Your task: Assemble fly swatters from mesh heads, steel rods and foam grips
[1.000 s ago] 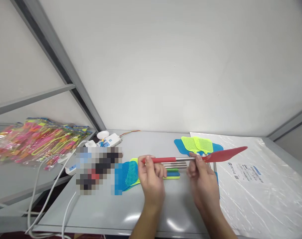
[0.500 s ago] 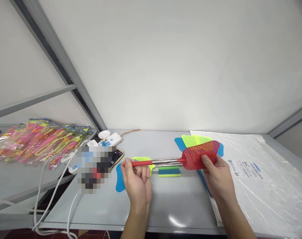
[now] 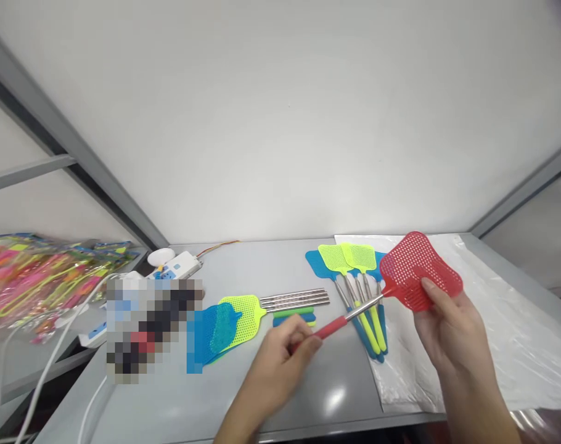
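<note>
Near two yellow swatters [image 3: 336, 258], one red swatter [image 3: 364, 307]; handle [image 3: 332, 327] in curled left hand [image 3: 284, 353]; head [image 3: 412, 262] in pinched right hand [image 3: 455, 330]

A red fly swatter [image 3: 401, 283] slants, perforated head [image 3: 417, 262] highest, its half-covered handle [image 3: 332, 327] seemingly joined to the rod [image 3: 368, 304].

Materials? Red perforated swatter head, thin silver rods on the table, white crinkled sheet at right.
Red perforated swatter head: probably moulded plastic, semi-gloss; uniform hole grid, slight sheen.
Thin silver rods: look like polished metal; bright streaks along their length. Steel or aluminium, can't tell.
White crinkled sheet: likely plastic film, glossy; creases catch light.
</note>
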`<state>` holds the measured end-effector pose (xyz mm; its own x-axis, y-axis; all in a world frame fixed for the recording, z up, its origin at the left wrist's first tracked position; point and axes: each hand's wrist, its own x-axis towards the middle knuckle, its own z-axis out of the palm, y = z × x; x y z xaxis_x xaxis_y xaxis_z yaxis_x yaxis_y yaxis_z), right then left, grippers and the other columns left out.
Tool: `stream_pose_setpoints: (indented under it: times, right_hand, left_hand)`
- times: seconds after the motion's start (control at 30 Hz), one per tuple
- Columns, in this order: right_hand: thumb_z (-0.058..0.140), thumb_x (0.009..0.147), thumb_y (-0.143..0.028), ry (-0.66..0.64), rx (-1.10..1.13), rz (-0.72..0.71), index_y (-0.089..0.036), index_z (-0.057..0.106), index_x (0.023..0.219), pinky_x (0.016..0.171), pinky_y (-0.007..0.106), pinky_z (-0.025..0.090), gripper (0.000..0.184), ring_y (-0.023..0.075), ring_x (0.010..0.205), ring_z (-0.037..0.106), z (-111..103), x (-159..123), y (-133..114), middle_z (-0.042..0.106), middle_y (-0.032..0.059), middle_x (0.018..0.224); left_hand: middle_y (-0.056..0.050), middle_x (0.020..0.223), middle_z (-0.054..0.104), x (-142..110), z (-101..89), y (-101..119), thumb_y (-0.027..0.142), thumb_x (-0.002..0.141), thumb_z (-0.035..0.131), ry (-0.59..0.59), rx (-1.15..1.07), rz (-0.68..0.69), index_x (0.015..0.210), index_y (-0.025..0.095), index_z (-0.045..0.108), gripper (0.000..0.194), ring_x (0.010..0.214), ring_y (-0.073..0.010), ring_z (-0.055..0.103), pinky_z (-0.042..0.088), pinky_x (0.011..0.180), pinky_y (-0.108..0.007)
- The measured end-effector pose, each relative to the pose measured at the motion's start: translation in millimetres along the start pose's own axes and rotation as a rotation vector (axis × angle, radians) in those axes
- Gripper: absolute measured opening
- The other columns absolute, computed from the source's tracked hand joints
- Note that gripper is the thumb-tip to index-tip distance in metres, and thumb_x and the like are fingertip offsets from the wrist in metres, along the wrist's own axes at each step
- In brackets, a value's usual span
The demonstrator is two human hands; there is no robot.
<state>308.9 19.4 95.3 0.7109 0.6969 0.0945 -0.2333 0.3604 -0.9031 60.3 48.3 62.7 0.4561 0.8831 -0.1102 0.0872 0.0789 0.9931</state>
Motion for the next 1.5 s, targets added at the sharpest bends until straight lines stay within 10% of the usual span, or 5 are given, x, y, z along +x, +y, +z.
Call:
stream_pose_setpoints:
  times: [0.17, 0.33, 0.53, 0.87, 1.5]
  right_hand:
    - [0.068, 0.082, -0.043, -0.327, -0.324, 0.169, -0.027, 0.058, 0.120, 0.085, 0.042, 0.053, 0.042, 0.0236, 0.097, 0.066, 11.9, -22.5, 20.1, 0.064, 0.0065, 0.116]
    - [0.051, 0.091, -0.046, -0.362, -0.724, 0.128, -0.025, 0.065, 0.110, 0.068, 0.034, 0.050, 0.032, 0.0234, 0.080, 0.065, 6.6, -30.0, 31.8, 0.068, 0.0042, 0.086]
    - [0.045, 0.093, -0.043, -0.272, -1.169, -0.052, -0.019, 0.054, 0.128, 0.056, 0.030, 0.039, 0.044, 0.0215, 0.059, 0.058, -9.9, -3.5, 28.4, 0.062, 0.0017, 0.066]
    - [0.034, 0.096, -0.021, -0.266, -1.648, -0.084, -0.019, 0.046, 0.136, 0.063, 0.031, 0.036, 0.042, 0.0248, 0.089, 0.064, 7.7, -7.0, 50.8, 0.064, 0.0110, 0.117]
    - [0.033, 0.097, -0.024, -0.389, -1.764, -0.163, -0.016, 0.052, 0.126, 0.059, 0.030, 0.037, 0.035, 0.0247, 0.086, 0.061, 2.1, -25.6, 59.2, 0.054, 0.0120, 0.103]
  left_hand:
    - [0.003, 0.061, 0.051, 16.9, 66.7, 2.5, 0.050, 0.096, 0.042, -0.127, -0.028, -0.061, 0.083, 0.022, 0.050, 0.032, 0.055, -0.0133, 0.042, 0.032, 0.052, -0.024]
    - [-0.001, 0.072, 0.059, 27.6, 101.8, 10.5, 0.045, 0.100, 0.033, -0.226, -0.083, 0.011, 0.111, 0.023, 0.055, 0.032, 0.062, -0.0166, 0.051, 0.039, 0.060, -0.027]
    - [-0.002, 0.069, 0.063, 31.4, 64.1, 0.8, 0.032, 0.097, 0.046, -0.101, 0.411, 0.221, 0.078, 0.022, 0.061, 0.026, 0.062, -0.0163, 0.054, 0.033, 0.060, -0.027]
    - [0.002, 0.065, 0.060, 12.6, 0.7, -26.3, 0.020, 0.094, 0.051, 0.340, 0.556, 0.539, 0.088, 0.020, 0.064, 0.014, 0.054, -0.0117, 0.051, 0.038, 0.054, -0.023]
    - [0.004, 0.061, 0.058, 0.4, -2.6, -33.8, 0.016, 0.093, 0.050, 0.382, 0.565, 0.626, 0.084, 0.019, 0.061, 0.015, 0.049, -0.0094, 0.049, 0.036, 0.050, -0.023]
